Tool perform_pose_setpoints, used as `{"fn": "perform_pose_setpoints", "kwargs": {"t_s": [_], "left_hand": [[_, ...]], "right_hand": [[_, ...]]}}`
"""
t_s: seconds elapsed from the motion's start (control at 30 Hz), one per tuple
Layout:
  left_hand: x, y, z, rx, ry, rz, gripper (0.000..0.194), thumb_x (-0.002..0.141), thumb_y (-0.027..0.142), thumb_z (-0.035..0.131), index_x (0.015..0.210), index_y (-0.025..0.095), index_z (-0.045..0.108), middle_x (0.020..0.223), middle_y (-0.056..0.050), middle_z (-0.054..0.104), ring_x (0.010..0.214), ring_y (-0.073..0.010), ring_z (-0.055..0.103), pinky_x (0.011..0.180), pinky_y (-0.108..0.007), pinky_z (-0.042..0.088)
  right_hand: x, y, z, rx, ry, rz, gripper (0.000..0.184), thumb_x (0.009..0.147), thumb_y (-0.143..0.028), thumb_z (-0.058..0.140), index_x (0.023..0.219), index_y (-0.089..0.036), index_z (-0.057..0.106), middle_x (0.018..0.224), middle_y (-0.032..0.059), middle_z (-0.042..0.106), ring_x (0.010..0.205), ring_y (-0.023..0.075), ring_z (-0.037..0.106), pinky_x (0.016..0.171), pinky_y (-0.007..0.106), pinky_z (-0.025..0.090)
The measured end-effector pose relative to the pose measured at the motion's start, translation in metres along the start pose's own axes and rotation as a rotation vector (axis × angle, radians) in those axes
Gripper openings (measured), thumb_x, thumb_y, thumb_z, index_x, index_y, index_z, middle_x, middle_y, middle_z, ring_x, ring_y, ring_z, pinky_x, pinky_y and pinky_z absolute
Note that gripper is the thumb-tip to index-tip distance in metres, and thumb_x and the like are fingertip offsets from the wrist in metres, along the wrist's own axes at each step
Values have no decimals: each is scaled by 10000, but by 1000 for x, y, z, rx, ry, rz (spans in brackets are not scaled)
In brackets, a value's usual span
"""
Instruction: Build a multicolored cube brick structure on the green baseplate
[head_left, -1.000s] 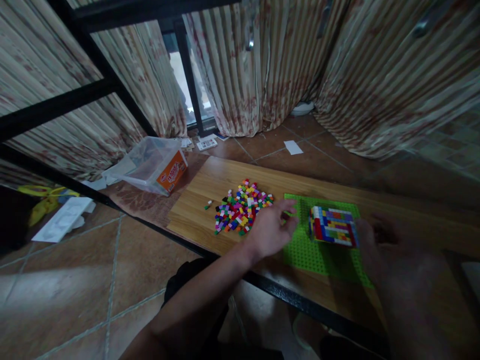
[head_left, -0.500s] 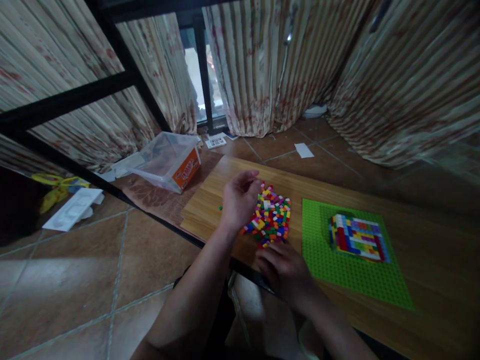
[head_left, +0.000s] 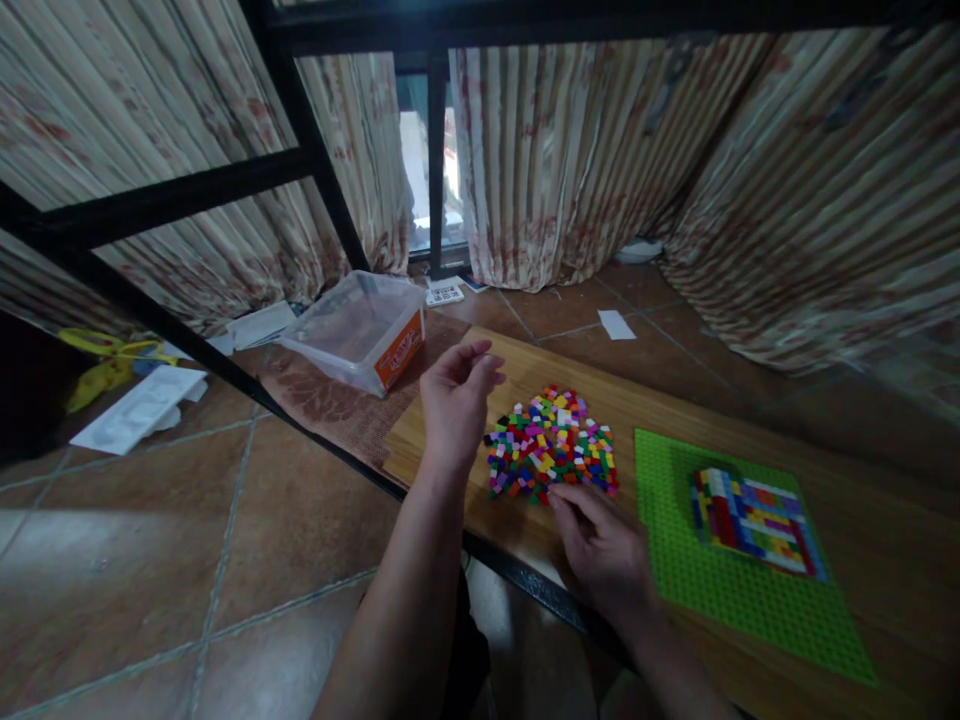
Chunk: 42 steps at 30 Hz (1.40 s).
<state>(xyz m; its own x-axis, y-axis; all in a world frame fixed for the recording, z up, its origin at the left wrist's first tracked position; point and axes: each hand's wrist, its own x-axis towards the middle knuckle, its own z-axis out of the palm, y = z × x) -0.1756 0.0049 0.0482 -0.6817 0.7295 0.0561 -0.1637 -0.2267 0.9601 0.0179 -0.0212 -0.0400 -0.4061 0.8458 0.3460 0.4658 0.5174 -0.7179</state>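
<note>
A spread pile of small multicoloured toy bricks (head_left: 551, 445) lies on the wooden board. Just left of the pile, my left hand (head_left: 456, 400) is raised over the board, its fingertips and thumb close together; anything between them is too small to make out. At the pile's near edge is my right hand (head_left: 604, 540), thumb and forefinger pinched; whatever they hold cannot be told. To the right, a green baseplate (head_left: 735, 610) carries a low block built of coloured bricks (head_left: 754, 520).
A clear plastic tub (head_left: 345, 325) with an orange label stands beyond the left end of the wooden board (head_left: 675, 410). A black metal frame (head_left: 202, 200) crosses the left side. White packaging (head_left: 139, 410) and papers lie on the tiled floor.
My left hand has moved left, off the pile, uncovering more bricks. A lone green brick left of that hand no longer shows. My right hand's pinch is now visible; the view has shifted slightly.
</note>
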Motion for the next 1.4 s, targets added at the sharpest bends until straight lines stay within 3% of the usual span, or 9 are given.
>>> {"fn": "perform_pose_setpoints", "kwargs": {"t_s": [0.13, 0.37, 0.5, 0.7, 0.8, 0.97, 1.07, 1.4], "left_hand": [[1, 3, -4, -35, 4, -40, 212, 738, 231, 691, 930, 142, 688, 784, -27, 709, 633, -95, 632, 632, -219, 500], [0, 4, -5, -49, -46, -85, 211, 712, 244, 710, 891, 135, 685, 766, -16, 700, 631, -92, 617, 643, -223, 511], [0, 3, -4, -41, -71, -104, 196, 709, 231, 712, 878, 137, 684, 756, -17, 697, 626, -97, 615, 647, -233, 517], [1, 2, -4, 6, -86, -87, 159, 713, 207, 708, 855, 139, 686, 719, -9, 678, 633, -106, 615, 643, -233, 523], [1, 1, -4, 22, -86, -77, 155, 717, 199, 702, 859, 137, 684, 718, -9, 680, 624, -105, 613, 638, -233, 519], [1, -1, -4, 41, -100, -67, 147, 727, 196, 701, 861, 137, 683, 719, -6, 678, 613, -102, 608, 643, -237, 518], [1, -2, -3, 58, -102, -58, 147, 722, 196, 709, 856, 141, 688, 719, -8, 678, 618, -110, 612, 637, -241, 517], [2, -3, -4, 58, -112, -51, 151, 721, 204, 702, 857, 140, 687, 712, -2, 676, 612, -108, 610, 627, -235, 504]], "right_hand": [[31, -5, 0, -185, 71, 154, 308, 936, -416, 492, 963, -201, 711, 933, 74, 738, 793, 207, 672, 744, 329, 496], [78, -13, 16, -532, -161, 263, 316, 904, -431, 515, 809, -206, 716, 863, 90, 726, 742, 213, 643, 628, 312, 393], [77, -13, 14, -571, -203, 294, 280, 904, -378, 514, 790, -228, 721, 863, 72, 737, 735, 206, 647, 614, 306, 378], [65, 0, -8, -591, -158, 282, 243, 894, -329, 509, 852, -237, 731, 833, 57, 732, 701, 203, 644, 597, 307, 386], [60, 0, -12, -546, -146, 238, 238, 892, -311, 507, 943, -223, 723, 932, 69, 722, 766, 214, 654, 660, 323, 433], [56, -10, 3, -502, -177, 171, 389, 866, -434, 574, 1161, -198, 665, 1119, 116, 643, 943, 259, 642, 824, 384, 484], [57, -13, 13, -573, -178, 167, 474, 820, -477, 632, 1182, -173, 655, 1163, 160, 600, 1075, 326, 594, 869, 426, 481], [66, -9, 16, -586, -204, 193, 376, 807, -501, 653, 1038, -211, 711, 1084, 122, 609, 987, 286, 626, 853, 413, 485]]}}
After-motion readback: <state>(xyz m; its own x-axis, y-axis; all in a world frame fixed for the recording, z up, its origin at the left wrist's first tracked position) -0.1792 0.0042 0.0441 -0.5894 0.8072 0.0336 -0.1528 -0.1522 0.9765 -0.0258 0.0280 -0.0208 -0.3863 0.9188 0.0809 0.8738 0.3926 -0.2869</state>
